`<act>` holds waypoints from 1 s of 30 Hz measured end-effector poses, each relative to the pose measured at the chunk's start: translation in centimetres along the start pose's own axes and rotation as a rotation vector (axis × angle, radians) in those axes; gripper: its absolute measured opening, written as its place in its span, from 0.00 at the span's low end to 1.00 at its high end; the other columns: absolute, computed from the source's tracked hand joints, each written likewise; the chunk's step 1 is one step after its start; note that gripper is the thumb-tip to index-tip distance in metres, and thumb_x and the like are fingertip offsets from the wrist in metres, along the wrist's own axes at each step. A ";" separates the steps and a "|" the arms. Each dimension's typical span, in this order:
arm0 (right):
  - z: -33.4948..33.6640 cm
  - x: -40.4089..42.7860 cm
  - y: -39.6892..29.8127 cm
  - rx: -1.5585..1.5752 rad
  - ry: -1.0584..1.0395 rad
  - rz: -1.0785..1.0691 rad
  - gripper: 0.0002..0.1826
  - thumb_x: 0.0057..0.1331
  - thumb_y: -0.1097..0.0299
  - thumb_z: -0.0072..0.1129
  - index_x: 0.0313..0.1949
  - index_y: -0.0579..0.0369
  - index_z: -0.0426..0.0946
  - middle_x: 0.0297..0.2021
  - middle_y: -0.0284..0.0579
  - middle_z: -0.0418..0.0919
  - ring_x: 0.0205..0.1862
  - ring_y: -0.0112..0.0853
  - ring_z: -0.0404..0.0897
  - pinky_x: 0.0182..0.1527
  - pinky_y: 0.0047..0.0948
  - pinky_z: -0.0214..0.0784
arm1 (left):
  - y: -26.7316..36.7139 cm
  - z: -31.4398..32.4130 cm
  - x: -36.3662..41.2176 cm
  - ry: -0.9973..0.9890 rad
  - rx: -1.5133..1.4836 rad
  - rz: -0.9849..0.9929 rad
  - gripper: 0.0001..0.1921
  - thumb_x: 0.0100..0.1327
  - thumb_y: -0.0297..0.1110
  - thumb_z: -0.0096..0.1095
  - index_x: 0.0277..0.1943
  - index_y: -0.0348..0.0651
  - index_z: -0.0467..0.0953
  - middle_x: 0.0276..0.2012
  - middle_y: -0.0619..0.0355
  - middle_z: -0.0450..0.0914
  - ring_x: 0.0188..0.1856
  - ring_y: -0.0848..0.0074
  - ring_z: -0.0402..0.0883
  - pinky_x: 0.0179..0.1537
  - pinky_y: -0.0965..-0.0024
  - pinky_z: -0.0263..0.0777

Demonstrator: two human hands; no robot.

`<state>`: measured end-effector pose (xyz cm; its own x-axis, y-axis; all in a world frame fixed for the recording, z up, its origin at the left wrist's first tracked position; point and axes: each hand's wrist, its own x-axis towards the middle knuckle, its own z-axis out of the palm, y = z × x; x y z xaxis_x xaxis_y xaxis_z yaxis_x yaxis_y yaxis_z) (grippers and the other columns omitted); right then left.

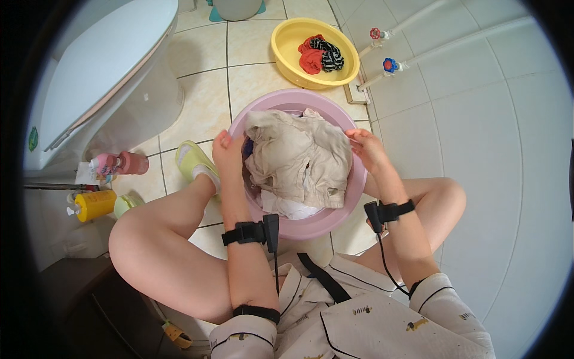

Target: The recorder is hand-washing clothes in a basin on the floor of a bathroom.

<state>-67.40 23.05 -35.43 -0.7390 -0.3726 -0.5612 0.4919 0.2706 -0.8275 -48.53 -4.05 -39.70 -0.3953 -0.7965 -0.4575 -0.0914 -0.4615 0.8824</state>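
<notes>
A pink plastic basin [298, 229] stands on the floor between my knees, heaped with clothes. On top is a beige cotton garment [291, 157], crumpled, with a slit or open fly and stitched seams near its lower edge. White cloth [287, 207] shows beneath it, and a bit of dark blue fabric peeks out on the left. At the basin's left rim is my left hand [228, 150], its fingers curled beside the garment; their grip is hidden. My right hand [368, 149] pinches the garment's right edge just over the opposite rim.
A yellow basin [287, 74] with red and black patterned cloth [320, 54] sits beyond. Pipes with a red valve [375, 33] and a blue valve [390, 65] run along the right wall. Left are a toilet [134, 94], a pink bottle [133, 163] and a yellow pump bottle [95, 205].
</notes>
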 end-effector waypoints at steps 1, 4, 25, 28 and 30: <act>0.5 -0.1 0.5 0.005 -0.001 0.000 0.09 0.66 0.65 0.48 0.43 0.52 0.72 0.38 0.32 0.75 0.40 0.22 0.72 0.45 0.22 0.63 | -0.7 -0.2 -0.3 -0.001 0.005 0.003 0.27 0.52 0.25 0.62 0.56 0.33 0.65 0.52 0.44 0.72 0.53 0.67 0.73 0.55 0.70 0.63; 3.9 -1.7 1.4 -0.181 0.102 0.067 0.12 0.62 0.67 0.54 0.46 0.51 0.71 0.34 0.28 0.72 0.40 0.19 0.69 0.44 0.20 0.60 | -1.2 -1.1 -1.5 0.004 0.005 -0.004 0.23 0.54 0.24 0.60 0.54 0.31 0.66 0.51 0.44 0.73 0.52 0.67 0.73 0.54 0.70 0.65; 6.9 -25.8 -16.8 0.084 0.009 -0.769 0.13 0.64 0.68 0.51 0.46 0.61 0.71 0.41 0.44 0.79 0.35 0.25 0.79 0.39 0.20 0.67 | 22.4 3.8 -17.3 -0.353 -0.081 0.559 0.11 0.57 0.26 0.56 0.43 0.36 0.73 0.39 0.59 0.78 0.40 0.82 0.74 0.37 0.80 0.65; 6.4 -24.3 -15.5 0.153 0.042 -0.723 0.13 0.63 0.69 0.52 0.45 0.60 0.71 0.40 0.43 0.79 0.34 0.25 0.79 0.38 0.19 0.67 | 18.5 4.9 -16.5 -0.372 -0.012 0.450 0.12 0.57 0.25 0.55 0.44 0.35 0.72 0.40 0.56 0.78 0.42 0.80 0.74 0.40 0.79 0.66; 7.0 -23.0 -14.9 0.185 0.056 -0.685 0.12 0.64 0.69 0.50 0.45 0.61 0.71 0.40 0.45 0.79 0.33 0.24 0.78 0.37 0.20 0.67 | 15.7 5.3 -15.2 -0.405 0.046 0.371 0.14 0.56 0.28 0.56 0.47 0.39 0.72 0.43 0.58 0.78 0.43 0.80 0.74 0.42 0.76 0.66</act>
<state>-54.48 21.39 -10.29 -0.9303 -0.3571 0.0842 -0.0258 -0.1651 -0.9859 -48.78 2.91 -18.28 -0.7276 -0.6846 -0.0442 0.0848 -0.1538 0.9845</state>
